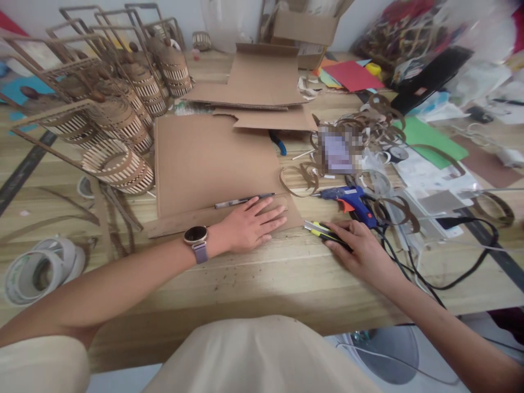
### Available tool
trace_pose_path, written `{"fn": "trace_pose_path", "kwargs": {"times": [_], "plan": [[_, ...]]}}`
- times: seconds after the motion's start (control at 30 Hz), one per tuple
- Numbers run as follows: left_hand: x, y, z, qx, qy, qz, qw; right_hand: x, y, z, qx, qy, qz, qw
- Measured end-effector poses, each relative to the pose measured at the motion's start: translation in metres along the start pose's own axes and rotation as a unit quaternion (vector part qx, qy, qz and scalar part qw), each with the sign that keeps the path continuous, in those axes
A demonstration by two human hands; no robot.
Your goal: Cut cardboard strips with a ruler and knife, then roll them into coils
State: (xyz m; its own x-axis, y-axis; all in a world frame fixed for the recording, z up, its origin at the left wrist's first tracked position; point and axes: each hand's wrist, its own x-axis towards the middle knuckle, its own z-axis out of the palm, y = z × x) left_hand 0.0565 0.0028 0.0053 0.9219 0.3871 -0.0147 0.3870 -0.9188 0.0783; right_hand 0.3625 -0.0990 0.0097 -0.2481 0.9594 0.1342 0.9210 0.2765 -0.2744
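Note:
My left hand [251, 225] lies flat with fingers spread on a narrow cardboard strip [184, 219] along the near edge of a large cardboard sheet [204, 158]. Just beyond my fingers a pen [229, 202] rests on the cardboard. A yellow and black utility knife [321, 232] is gripped in my right hand [354, 248], its blade tip pointing left at the right corner of the cardboard. Whether the blade touches the cardboard I cannot tell. Past the knife lies a blue hot glue gun [347, 202] with an orange trigger.
Several slatted lanterns [123, 120] with tall handles stand at the left, above white tape rolls [41, 267]. More cut cardboard [262, 76] lies at the back. Curled brown strips [380, 120], a green sheet [436, 142] and a black cable [446, 286] spread over the right side.

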Motion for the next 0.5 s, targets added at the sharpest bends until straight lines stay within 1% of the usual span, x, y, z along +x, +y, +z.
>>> {"fn": "trace_pose_path", "kwargs": {"times": [0.1,0.2,0.5], "plan": [[0.011,0.001,-0.002,-0.003,-0.004,-0.019,1.000,0.005,0.005,0.002,-0.005,0.023,0.013,1.000],[0.017,0.001,-0.003,-0.009,-0.010,-0.027,1.000,0.005,0.009,0.003,-0.008,0.033,0.013,0.999],[0.016,-0.001,-0.002,-0.021,-0.001,-0.027,0.999,0.000,0.004,0.004,-0.009,0.028,0.023,0.999]]}}
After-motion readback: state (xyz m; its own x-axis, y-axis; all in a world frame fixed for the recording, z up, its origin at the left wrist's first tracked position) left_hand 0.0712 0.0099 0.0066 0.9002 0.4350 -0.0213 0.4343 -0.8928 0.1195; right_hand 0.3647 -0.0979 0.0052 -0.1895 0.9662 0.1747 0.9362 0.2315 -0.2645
